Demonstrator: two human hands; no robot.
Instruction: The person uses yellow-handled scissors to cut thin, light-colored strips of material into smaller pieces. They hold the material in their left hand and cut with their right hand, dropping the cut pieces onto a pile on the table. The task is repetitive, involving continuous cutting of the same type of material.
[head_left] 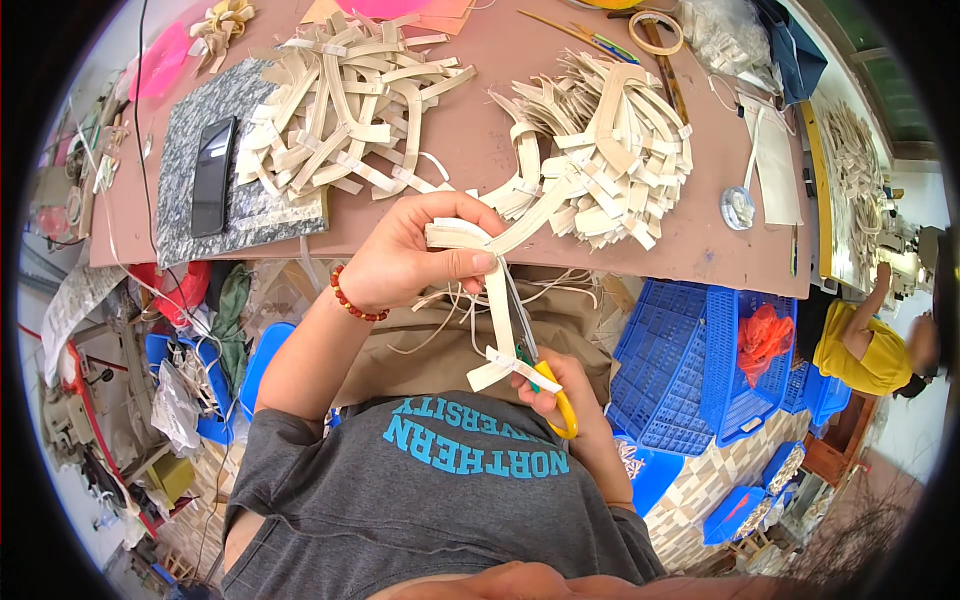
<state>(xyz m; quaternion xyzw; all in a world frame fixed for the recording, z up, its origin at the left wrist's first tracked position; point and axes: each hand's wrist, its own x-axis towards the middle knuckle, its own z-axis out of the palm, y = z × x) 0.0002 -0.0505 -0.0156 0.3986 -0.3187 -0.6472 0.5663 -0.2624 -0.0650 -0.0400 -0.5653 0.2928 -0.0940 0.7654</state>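
My left hand pinches a cream fabric strap piece between thumb and fingers, just off the table's near edge. One strip of it hangs down, and a white-edged end lies near my right hand. My right hand is closed around scissors with yellow and green handles. Their blades point up beside the hanging strip, close to my left thumb; whether they touch the cloth I cannot tell. Beyond my hands are a loose pile of strap pieces and, to its right, a denser stacked pile.
A granite slab under the left pile bears a black phone. A tape roll lies at the far side of the brown table. Blue crates stand on the floor right. A person in yellow works farther right.
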